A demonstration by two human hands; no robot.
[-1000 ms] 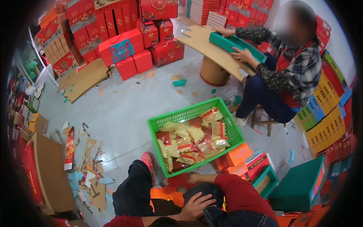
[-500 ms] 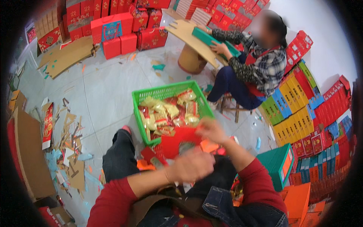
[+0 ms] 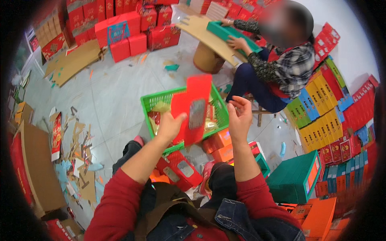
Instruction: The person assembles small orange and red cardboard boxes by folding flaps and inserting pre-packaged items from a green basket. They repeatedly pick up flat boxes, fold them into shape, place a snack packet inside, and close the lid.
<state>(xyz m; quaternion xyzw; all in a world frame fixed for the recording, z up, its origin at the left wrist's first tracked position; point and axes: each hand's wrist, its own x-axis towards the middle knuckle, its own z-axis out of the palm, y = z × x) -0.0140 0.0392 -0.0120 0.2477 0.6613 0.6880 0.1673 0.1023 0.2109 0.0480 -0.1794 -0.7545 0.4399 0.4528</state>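
Note:
My left hand (image 3: pixel 169 127) pinches the near left edge of a flat red cardboard box blank (image 3: pixel 198 88). A grey rounded window takes up part of the blank, which is tilted up above the basket. Just right of it my right hand (image 3: pixel 240 116) is raised, fingers apart, holding nothing. Below both hands stands a green plastic basket (image 3: pixel 163 97) of gold and red wrapped packets (image 3: pixel 161 107); the blank hides much of its contents. Between my knees and the basket lie red boxes with similar windows (image 3: pixel 183 170).
A co-worker (image 3: pixel 281 72) sits at the far right, both hands on a teal box (image 3: pixel 229 34) over a cardboard sheet (image 3: pixel 201 30). A closed teal box (image 3: pixel 291 178) is by my right knee, orange boxes (image 3: pixel 221 144) beside the basket. Cardboard scraps (image 3: pixel 82 172) litter the left floor.
My left hand has moved left and up, raising the red blank from low over the basket's near edge. My right hand has let go of it and risen to the right.

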